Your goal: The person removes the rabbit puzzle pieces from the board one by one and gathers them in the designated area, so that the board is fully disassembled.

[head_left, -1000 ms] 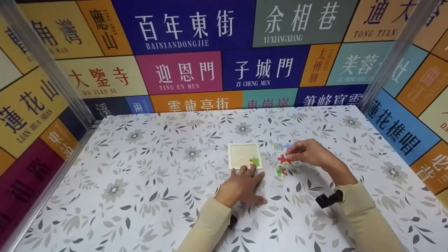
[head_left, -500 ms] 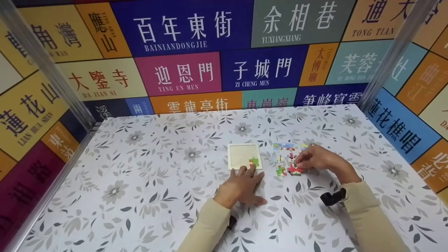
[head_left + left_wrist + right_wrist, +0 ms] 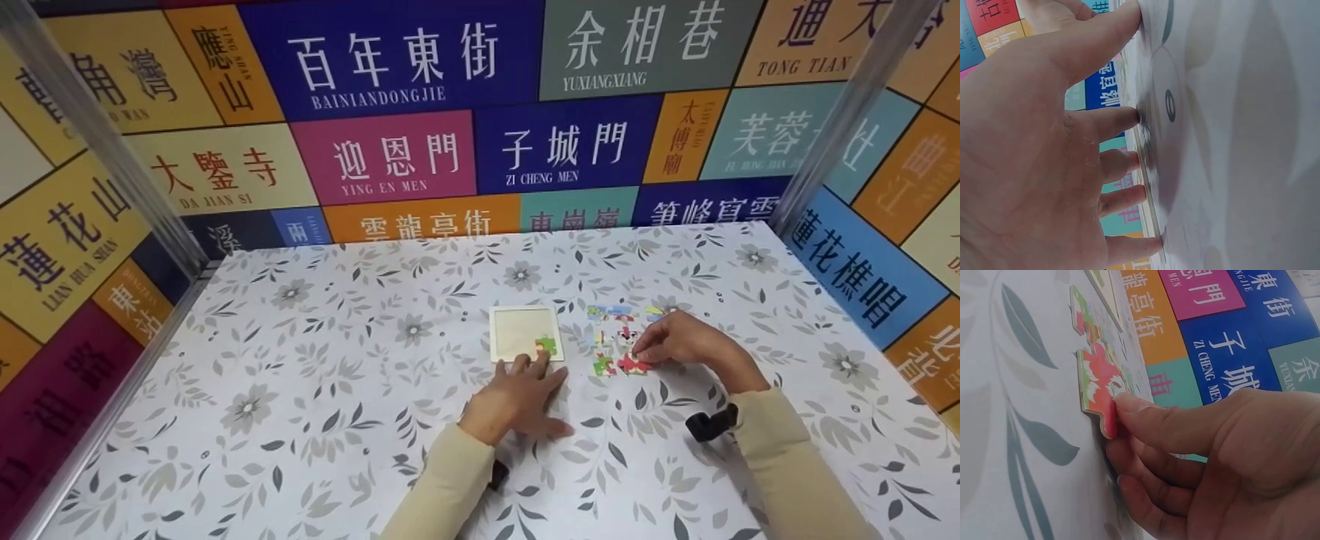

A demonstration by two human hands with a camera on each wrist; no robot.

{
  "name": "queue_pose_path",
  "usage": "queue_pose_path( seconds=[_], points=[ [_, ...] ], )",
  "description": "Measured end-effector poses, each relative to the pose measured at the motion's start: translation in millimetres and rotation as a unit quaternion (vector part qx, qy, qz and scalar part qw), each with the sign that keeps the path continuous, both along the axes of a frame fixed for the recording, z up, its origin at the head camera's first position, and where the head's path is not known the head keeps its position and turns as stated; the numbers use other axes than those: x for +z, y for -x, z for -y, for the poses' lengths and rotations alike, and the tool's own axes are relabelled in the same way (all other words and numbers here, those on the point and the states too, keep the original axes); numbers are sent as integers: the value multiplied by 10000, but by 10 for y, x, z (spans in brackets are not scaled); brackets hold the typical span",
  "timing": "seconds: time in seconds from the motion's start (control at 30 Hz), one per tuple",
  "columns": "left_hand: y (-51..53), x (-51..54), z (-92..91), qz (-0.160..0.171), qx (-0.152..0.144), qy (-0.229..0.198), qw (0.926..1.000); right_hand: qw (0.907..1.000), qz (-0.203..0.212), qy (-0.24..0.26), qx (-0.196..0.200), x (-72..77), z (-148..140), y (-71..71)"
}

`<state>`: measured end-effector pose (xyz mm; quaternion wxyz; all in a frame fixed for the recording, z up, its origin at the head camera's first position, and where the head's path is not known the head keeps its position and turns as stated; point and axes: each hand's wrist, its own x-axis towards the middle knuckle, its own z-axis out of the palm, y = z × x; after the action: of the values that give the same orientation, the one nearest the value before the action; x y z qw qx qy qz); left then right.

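Observation:
My right hand [image 3: 686,341] pinches a red jigsaw piece [image 3: 632,366] at the near right of a group of loose pieces. In the right wrist view the thumb lies on top of this red piece [image 3: 1100,377], with fingers curled at its edge. A green jigsaw piece [image 3: 602,366] lies just left of it. My left hand [image 3: 517,401] rests spread, its fingertips on the near edge of a square puzzle tray [image 3: 493,337]. Inside the tray, a green-and-red piece [image 3: 546,346] sits in the near right corner. The left wrist view shows straight fingers [image 3: 1120,121] touching the tray's edge.
More jigsaw pieces [image 3: 616,310] lie behind the red one, partly hidden by my right hand. A flower-patterned cloth [image 3: 337,352] covers the table. Behind it stands a wall of coloured panels [image 3: 382,154], with clear posts [image 3: 847,112] at the corners.
Over the past second my right hand has moved right and nearer, the red jigsaw piece with it. In the last half second it barely shifts. My left hand stays on the tray.

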<state>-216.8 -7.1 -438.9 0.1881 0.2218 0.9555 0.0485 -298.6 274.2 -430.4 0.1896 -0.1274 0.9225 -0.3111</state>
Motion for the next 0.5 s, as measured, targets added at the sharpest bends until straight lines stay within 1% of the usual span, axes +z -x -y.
queue_pose_path(
  seconds=[0.17,0.3,0.4,0.5],
  points=[
    [10,5,18,86,8,-157,9998,9997,157,60,-190,7,15,-3],
    [34,21,46,195,-32,-295,9994,9994,224,93,-252,29,32,-13],
    [62,42,83,273,-97,-500,9983,9987,335,161,-361,62,64,-30],
    [104,85,160,308,-149,-797,9962,9978,372,299,-453,100,118,-59]
  ],
)
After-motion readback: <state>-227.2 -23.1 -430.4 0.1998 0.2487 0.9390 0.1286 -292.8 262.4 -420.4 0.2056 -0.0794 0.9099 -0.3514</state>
